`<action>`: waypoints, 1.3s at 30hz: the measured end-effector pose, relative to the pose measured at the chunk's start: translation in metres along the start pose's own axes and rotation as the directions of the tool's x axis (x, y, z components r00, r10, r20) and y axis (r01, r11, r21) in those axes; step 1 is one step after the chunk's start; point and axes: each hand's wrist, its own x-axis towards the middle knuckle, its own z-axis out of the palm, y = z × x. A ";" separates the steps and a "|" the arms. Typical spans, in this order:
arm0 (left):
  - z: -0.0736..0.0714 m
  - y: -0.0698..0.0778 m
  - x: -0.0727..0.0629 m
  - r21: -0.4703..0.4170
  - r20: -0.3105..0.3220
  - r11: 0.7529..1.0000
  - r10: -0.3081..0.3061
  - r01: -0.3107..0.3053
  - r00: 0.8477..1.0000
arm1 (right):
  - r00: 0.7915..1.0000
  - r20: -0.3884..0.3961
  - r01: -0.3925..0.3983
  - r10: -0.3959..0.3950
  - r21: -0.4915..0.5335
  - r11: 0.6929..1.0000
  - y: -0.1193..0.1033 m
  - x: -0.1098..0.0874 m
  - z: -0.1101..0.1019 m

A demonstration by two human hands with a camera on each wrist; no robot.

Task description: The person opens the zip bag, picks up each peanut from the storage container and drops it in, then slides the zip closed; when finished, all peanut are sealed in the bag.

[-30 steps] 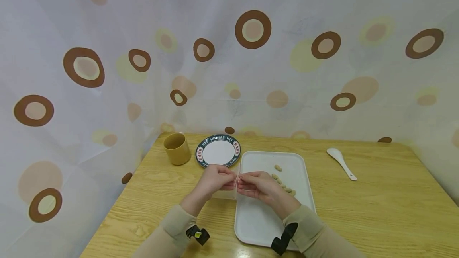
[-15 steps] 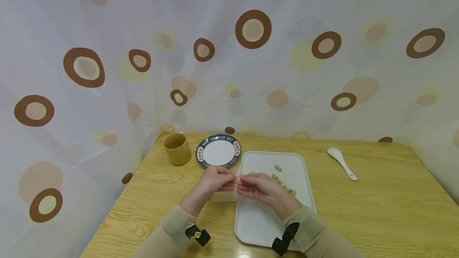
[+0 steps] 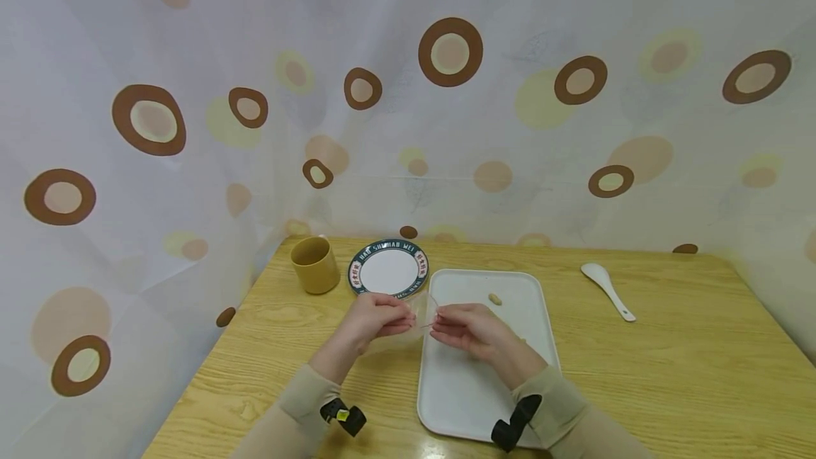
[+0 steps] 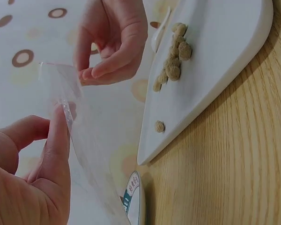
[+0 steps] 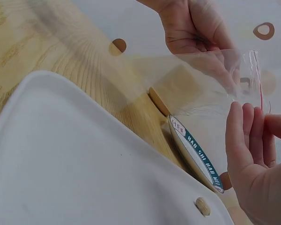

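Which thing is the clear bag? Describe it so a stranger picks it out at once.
On the wooden table, find the white tray. Near its left edge in the head view, look between the left hand and the right hand for the clear bag. Unlike the opaque tray and the plate, it is see-through, with a thin red line along one edge.

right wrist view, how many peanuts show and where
1: a lone peanut near a corner of the white tray. Others lie outside that picture: the left wrist view shows a pile of peanuts.
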 end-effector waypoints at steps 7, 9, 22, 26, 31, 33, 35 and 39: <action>-0.006 0.002 0.001 -0.018 0.039 1.000 0.010 -0.010 0.999 | 0.996 -0.081 0.015 -0.027 -0.137 0.990 -0.010 -0.004 -0.001; -0.006 0.003 -0.001 0.027 0.095 0.999 0.040 -0.043 0.995 | 0.995 -0.088 0.024 -0.042 -0.192 0.981 -0.012 -0.005 -0.003; -0.007 0.011 -0.008 0.399 0.472 0.815 0.211 -0.421 0.856 | 0.990 0.101 0.125 -0.097 -0.326 0.937 -0.018 -0.011 -0.016; -0.006 0.012 -0.008 0.428 0.491 0.779 0.226 -0.459 0.841 | 0.985 0.133 0.163 -0.115 -0.450 0.878 -0.019 -0.011 -0.019; -0.002 0.011 -0.008 0.409 0.454 0.788 0.262 -0.460 0.852 | 0.972 0.199 0.219 -0.127 -0.556 0.802 -0.017 -0.011 -0.021; -0.001 0.010 -0.008 0.378 0.439 0.807 0.276 -0.454 0.855 | 0.965 0.230 0.237 -0.123 -0.578 0.781 -0.016 -0.012 -0.021; -0.002 0.009 -0.008 0.353 0.424 0.825 0.279 -0.441 0.862 | 0.961 0.249 0.248 -0.118 -0.599 0.761 -0.015 -0.013 -0.022; -0.003 0.006 -0.007 0.313 0.406 0.857 0.269 -0.410 0.873 | 0.956 0.266 0.269 -0.125 -0.615 0.742 -0.014 -0.013 -0.024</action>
